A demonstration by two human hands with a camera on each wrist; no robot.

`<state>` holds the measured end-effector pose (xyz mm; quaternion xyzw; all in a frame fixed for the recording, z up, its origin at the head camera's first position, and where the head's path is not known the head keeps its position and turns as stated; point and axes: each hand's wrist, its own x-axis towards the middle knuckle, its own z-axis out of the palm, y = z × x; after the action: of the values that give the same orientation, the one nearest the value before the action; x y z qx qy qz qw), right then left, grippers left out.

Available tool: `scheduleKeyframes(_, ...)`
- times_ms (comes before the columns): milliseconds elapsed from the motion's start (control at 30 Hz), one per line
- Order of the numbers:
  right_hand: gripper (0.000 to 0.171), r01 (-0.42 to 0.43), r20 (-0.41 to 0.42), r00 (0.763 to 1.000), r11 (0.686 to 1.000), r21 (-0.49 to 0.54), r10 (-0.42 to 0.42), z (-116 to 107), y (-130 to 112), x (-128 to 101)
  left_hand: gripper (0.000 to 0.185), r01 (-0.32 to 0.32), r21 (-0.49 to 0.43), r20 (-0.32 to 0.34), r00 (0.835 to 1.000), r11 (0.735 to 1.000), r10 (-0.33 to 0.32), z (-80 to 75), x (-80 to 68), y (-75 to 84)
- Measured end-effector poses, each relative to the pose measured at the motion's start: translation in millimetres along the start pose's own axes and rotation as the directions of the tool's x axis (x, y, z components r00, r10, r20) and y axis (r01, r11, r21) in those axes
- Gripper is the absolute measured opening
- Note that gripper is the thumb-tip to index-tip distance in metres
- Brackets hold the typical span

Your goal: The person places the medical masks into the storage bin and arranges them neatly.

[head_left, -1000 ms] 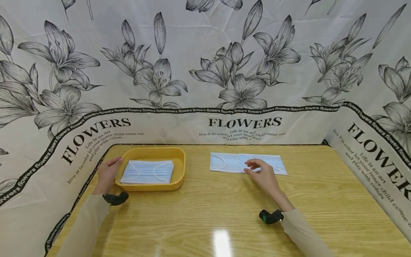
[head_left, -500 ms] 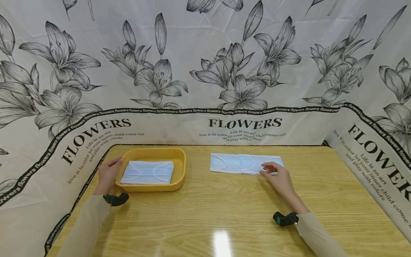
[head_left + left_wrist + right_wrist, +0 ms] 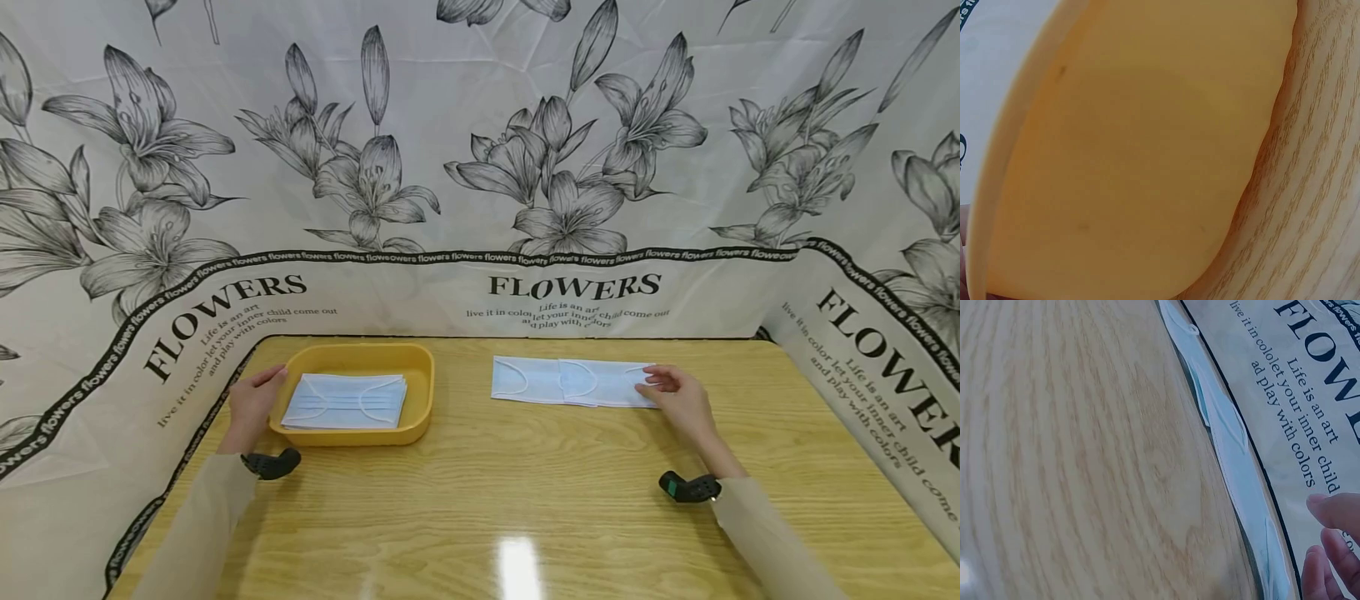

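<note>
My left hand (image 3: 253, 404) touches the outer left side of the yellow plastic basin (image 3: 412, 429), fingers extended toward its rim. In the left wrist view the basin's wall (image 3: 1141, 150) fills most of the picture, and only slivers of fingers (image 3: 964, 275) show at the edge. Several light-blue face masks (image 3: 347, 402) lie stacked in the basin. Further right, overlapping face masks (image 3: 543, 382) form a flat row on the table. Over the row's right end is my right hand (image 3: 682, 404), thumb and fingers loosely bent and apart beside the mask (image 3: 1254, 512) in the right wrist view.
The wood-grain table (image 3: 480, 492) runs back to a white curtain (image 3: 405, 292) printed with black flowers and lettering, which closes off the rear and both sides. Black wrist cameras (image 3: 686, 487) sit on both forearms.
My right hand has slid rightward along the mask row, from its middle to its right end, uncovering the overlap. The left hand, basin and masks stay in place.
</note>
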<state>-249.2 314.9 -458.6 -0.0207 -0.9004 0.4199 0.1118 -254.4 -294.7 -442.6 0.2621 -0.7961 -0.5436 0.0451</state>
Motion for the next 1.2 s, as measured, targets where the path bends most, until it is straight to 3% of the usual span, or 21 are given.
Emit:
scheduleKeyframes(367,0.054,-0.083,0.003,0.997,0.997,-0.009,0.083,-13.8,17.7,8.9,0.048,0.015,0.011,-0.021,1.000,1.000,-0.014,1.4,2.2,-1.7)
scheduleKeyframes(600,0.055,-0.155,-0.036,0.988,0.987,-0.033,0.153,-11.0,19.3,17.8,0.048,0.012,0.005,-0.016,1.000,1.000,-0.012,1.3,2.2,-0.9)
scheduleKeyframes(900,0.051,-0.190,-0.081,0.980,0.977,-0.101,0.182,-5.4,22.2,24.3,0.048,-0.011,0.026,-0.019,1.000,1.000,0.011,1.3,-2.2,-0.5)
scheduleKeyframes(1200,0.055,-0.230,-0.063,0.973,0.967,-0.109,0.224,-1.1,25.7,28.6,0.046,-0.035,0.004,-0.020,0.999,0.999,0.035,0.0,1.4,-1.3)
